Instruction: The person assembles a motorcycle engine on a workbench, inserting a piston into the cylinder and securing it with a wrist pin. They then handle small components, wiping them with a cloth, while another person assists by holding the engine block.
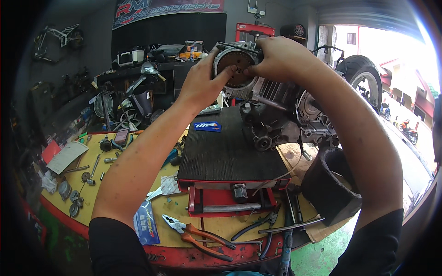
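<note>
Both hands reach up to a round metal engine part (235, 69) on the engine (276, 115) — the left hand (202, 83) cups its left rim, the right hand (278, 57) grips its top and right side. The engine sits at the far right corner of a black ribbed lift platform (225, 152) — this stands on a yellow workbench (92, 193). Orange-handled pliers (198, 237) lie near the workbench's near edge, sockets (73, 198) by its left edge.
</note>
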`<action>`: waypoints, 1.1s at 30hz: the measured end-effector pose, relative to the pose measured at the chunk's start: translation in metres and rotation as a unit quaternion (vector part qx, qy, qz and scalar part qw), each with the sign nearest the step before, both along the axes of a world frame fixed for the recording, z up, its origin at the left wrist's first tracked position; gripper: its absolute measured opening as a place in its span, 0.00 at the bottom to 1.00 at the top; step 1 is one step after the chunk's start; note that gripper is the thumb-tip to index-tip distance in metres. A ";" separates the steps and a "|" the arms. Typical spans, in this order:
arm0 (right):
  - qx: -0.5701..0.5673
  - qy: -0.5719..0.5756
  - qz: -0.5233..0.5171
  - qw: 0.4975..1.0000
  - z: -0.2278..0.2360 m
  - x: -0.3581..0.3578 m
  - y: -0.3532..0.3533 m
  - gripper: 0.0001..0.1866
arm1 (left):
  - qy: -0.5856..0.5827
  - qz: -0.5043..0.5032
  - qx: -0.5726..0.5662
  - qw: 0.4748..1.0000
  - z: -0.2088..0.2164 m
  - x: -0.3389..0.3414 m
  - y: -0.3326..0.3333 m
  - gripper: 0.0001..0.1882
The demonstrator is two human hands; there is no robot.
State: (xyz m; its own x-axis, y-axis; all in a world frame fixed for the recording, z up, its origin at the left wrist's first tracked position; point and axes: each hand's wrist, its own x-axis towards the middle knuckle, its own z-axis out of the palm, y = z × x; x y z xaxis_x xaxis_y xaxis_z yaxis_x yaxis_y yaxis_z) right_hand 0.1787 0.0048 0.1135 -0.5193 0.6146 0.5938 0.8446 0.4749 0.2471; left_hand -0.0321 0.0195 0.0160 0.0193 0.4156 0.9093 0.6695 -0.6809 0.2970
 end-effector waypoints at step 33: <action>0.056 0.014 -0.005 0.998 -0.010 0.001 -0.002 0.27 | -0.034 -0.087 0.013 0.996 -0.003 0.007 0.000 0.27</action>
State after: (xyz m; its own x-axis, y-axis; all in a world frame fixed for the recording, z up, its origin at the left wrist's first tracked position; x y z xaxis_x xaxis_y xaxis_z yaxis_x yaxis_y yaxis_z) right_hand 0.1795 0.0028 0.1031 -0.4957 0.5489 0.6730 0.8566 0.4368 0.2747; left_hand -0.0254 0.0197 0.0126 0.0274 0.3872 0.9216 0.5204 -0.7927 0.3176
